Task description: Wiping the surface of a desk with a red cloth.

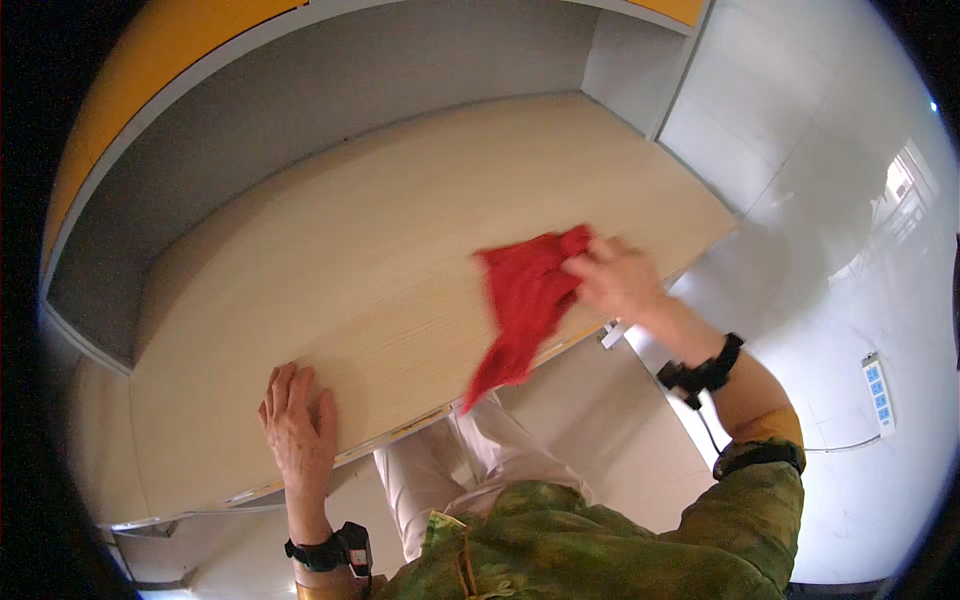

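Observation:
A red cloth (525, 285) lies spread and creased on the light wood-look desktop (360, 255), right of the middle, with one corner hanging over the front edge. My right hand (619, 277), blurred, has its fingers on the cloth's upper right end and grips it there. My left hand (296, 420) rests flat on the desktop near the front edge at the left, fingers a little apart, holding nothing. Both wrists wear black straps with small devices.
Grey panels (420, 82) with orange-fronted cabinets (150, 97) above enclose the desk's back and left. A pale glossy tiled wall (787, 225) stands at the right, bearing a power strip (877, 394) with a cable. Below the front edge are my legs.

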Demonstrator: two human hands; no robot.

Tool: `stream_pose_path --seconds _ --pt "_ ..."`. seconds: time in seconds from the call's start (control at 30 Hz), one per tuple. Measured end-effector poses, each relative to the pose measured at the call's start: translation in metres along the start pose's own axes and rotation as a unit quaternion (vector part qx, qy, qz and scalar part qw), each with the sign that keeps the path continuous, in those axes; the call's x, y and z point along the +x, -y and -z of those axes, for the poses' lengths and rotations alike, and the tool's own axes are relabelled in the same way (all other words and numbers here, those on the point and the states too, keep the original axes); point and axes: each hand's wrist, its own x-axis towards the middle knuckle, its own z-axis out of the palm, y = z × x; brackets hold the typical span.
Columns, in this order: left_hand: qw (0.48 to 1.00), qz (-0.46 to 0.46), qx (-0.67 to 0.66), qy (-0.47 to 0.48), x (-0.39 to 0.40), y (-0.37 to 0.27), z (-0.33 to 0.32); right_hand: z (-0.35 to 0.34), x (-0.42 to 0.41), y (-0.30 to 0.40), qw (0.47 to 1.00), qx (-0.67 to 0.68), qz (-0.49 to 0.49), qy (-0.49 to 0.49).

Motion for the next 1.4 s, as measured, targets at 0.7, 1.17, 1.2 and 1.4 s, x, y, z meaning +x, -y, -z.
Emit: stream_pose_path --seconds 0.7,1.17,1.2,1.4 --pt "0.999 0.006 -0.006 -0.035 -0.007 0.003 0.007 -0.022 0.259 0.121 0.984 -0.023 -0.078 0.157" --pt "0.998 -0.035 -0.025 -0.044 -0.003 0.004 -0.003 -0.033 0.156 0.063 0.984 0.121 0.133 -0.014" --pt "0.997 -0.047 -0.038 -0.046 0.003 -0.004 -0.005 -0.042 0.143 -0.007 0.996 0.058 0.061 0.013" --pt "0.999 -0.02 -0.032 -0.038 0.002 -0.004 -0.001 -0.035 -0.034 -0.244 0.92 -0.174 -0.347 0.056"
